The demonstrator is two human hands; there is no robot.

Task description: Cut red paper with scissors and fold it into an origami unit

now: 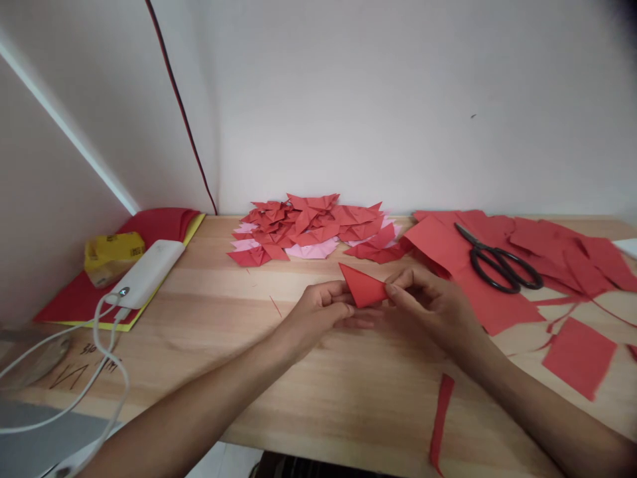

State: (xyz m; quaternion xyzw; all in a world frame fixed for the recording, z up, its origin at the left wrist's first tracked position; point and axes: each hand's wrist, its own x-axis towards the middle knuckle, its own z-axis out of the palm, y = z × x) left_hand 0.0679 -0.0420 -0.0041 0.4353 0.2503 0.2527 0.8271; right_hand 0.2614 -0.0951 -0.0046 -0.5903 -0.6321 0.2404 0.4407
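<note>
A small red paper folded into a triangle (362, 287) is held just above the wooden table (209, 332), near its middle. My left hand (318, 311) pinches the triangle's lower left corner. My right hand (432, 307) pinches its right corner with thumb and fingertips. Both hands are closed on the paper. Behind them lies a heap of folded red and pink paper pieces (313, 229).
Black scissors (497, 262) lie on cut red paper sheets (547, 259) at the right. A red square (580, 355) and a red strip (440, 418) lie near the front edge. At the left, a white power bank (146, 272) with cables and a yellow box (113, 253) rest on red and yellow sheets.
</note>
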